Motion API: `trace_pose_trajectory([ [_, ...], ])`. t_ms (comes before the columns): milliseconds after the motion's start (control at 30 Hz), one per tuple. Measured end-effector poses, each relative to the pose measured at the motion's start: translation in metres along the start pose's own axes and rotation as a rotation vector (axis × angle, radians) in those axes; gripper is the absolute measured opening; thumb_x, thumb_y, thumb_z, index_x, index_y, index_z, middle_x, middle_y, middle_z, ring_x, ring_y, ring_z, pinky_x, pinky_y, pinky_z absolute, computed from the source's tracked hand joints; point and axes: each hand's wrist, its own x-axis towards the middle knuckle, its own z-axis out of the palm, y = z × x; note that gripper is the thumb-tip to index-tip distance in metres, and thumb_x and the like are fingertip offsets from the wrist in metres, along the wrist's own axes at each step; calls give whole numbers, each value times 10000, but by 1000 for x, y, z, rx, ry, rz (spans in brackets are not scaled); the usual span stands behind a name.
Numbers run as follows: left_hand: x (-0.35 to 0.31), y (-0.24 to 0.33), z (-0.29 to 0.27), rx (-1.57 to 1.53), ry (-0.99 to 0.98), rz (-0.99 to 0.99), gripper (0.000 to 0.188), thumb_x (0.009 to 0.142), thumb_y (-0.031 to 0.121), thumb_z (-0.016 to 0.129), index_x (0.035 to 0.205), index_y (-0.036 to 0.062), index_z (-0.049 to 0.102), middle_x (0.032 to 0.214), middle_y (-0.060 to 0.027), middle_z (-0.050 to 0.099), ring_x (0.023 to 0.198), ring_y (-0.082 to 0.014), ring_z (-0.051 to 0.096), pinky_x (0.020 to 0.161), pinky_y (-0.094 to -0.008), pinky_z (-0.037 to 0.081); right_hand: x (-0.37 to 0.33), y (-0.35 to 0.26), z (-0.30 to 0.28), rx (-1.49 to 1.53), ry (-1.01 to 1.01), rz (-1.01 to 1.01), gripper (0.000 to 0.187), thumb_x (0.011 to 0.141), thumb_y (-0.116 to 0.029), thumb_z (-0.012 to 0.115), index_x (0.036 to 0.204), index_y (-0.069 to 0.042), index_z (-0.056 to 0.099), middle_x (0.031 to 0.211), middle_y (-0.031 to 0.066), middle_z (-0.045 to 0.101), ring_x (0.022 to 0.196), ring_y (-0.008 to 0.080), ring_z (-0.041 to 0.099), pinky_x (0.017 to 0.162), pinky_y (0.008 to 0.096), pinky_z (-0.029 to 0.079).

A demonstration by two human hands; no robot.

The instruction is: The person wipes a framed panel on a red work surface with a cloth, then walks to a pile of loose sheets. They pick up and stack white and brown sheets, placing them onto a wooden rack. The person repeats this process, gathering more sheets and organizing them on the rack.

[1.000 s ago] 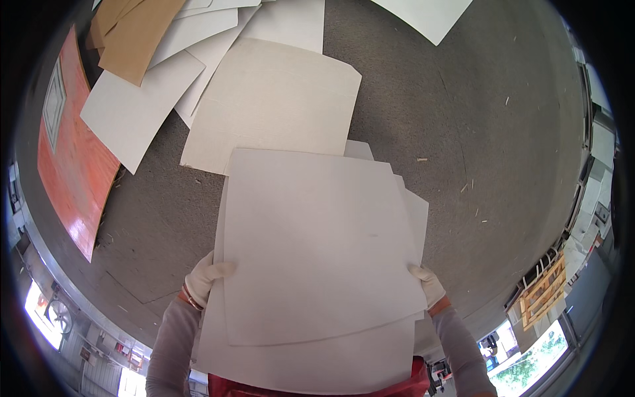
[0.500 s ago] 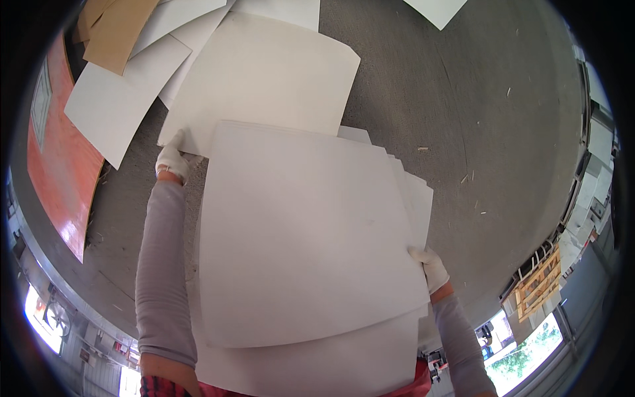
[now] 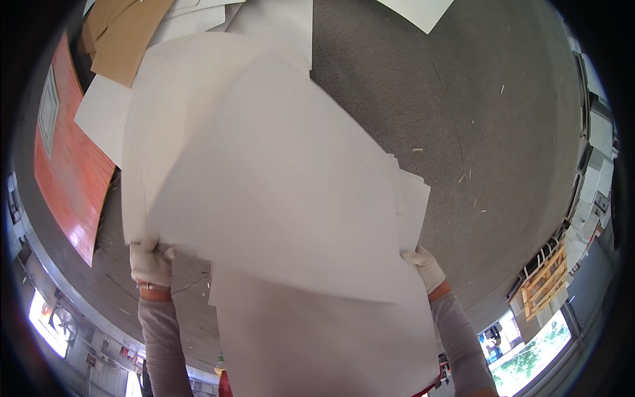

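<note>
My left hand [image 3: 151,266], in a white glove, is closed on the near-left corner of a large cream-white sheet [image 3: 155,92]. A whiter flat sheet [image 3: 284,178] lies turned at an angle over this one, and its left corner comes close to my left fingers. My right hand [image 3: 428,270], gloved too, grips the right edge of a pile of white sheets, thumb on top and fingers hidden underneath. The lower part of the pile [image 3: 331,351] reaches toward my body, and stepped edges [image 3: 413,205] stick out at its right.
Brown sheets [image 3: 129,43] and more white sheets [image 3: 106,112] lie scattered at the far left. A reddish panel [image 3: 73,165] rests on the grey floor [image 3: 377,59] beside them. Another white sheet [image 3: 423,12] is at the far edge. A wooden pallet [image 3: 544,284] stands at the right.
My left hand has come nearer, drawing the cream-white sheet toward me and left. The upper white sheet has turned and shifted away from me. My right hand keeps its hold at the pile's edge.
</note>
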Motion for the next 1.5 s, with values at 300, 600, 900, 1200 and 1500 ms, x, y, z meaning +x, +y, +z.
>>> trace_pose_trajectory([
  [300,-41,23,36,-67,300,179,269,884,25,549,1151,8,514,981,-112,637,716,-196,663,431,-243,524,19,9,-7,-42,51,-45,627,832,-51,608,1385,-13,314,1319,128,473,1167,234,512,970,362,442],
  [600,-22,51,-75,-38,159,450,300,950,32,463,1209,-119,479,1037,-153,625,909,-144,600,761,-190,525,29,6,-18,-57,13,-140,529,832,-54,622,1304,18,394,1204,132,552,1050,213,580,898,330,490],
  [900,-128,16,17,18,117,115,361,865,48,521,1213,-17,450,961,-134,630,680,-184,641,467,-213,500,32,11,-13,-12,78,-189,513,825,-34,617,1292,17,413,1181,129,564,1035,225,587,867,353,509],
  [1200,-145,-37,3,471,140,-490,323,791,73,617,1064,-62,512,796,-113,635,646,-198,645,418,-267,516,14,9,13,231,86,-113,593,845,-208,657,1321,17,382,1243,131,519,1116,236,534,920,340,466],
  [1500,-100,-75,-32,807,-291,-860,512,755,307,754,1093,-36,580,861,-115,647,671,-196,630,578,-306,517,28,22,9,-228,128,-165,727,752,-60,732,1347,21,322,1239,145,521,1088,235,557,906,352,476],
])
